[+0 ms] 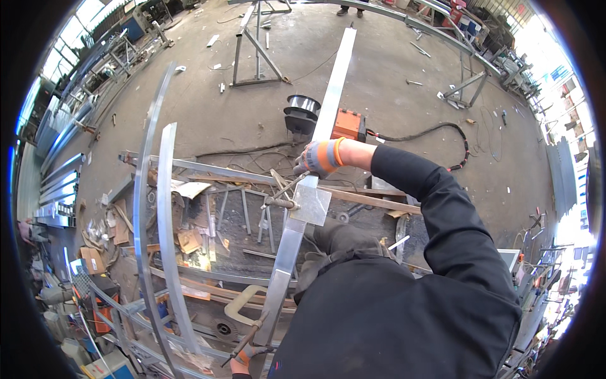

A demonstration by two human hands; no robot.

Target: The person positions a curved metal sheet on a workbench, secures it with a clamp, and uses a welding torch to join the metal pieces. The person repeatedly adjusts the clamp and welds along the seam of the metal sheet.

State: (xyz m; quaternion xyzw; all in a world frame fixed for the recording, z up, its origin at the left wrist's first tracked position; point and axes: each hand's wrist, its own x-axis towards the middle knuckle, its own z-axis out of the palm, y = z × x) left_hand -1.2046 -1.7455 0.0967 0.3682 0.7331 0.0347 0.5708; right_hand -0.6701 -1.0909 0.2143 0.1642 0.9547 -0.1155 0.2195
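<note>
A long silvery rectangular metal tube runs up and away in front of me, with a square metal plate lying across it. My right hand, in a grey and orange glove, lies closed over the tube just beyond the plate. Its fingertips meet the handle rod of a clamp beside the plate. Lower down, a pale C-clamp sits at the tube's left side. At the bottom edge, my gloved left hand is closed around that clamp's screw end; some of its fingers are hidden.
Two long curved metal bars stand to the left. Past the tube are a wire spool, an orange machine and a black cable. Metal stands and scattered offcuts occupy the floor; a person's feet show at the far edge.
</note>
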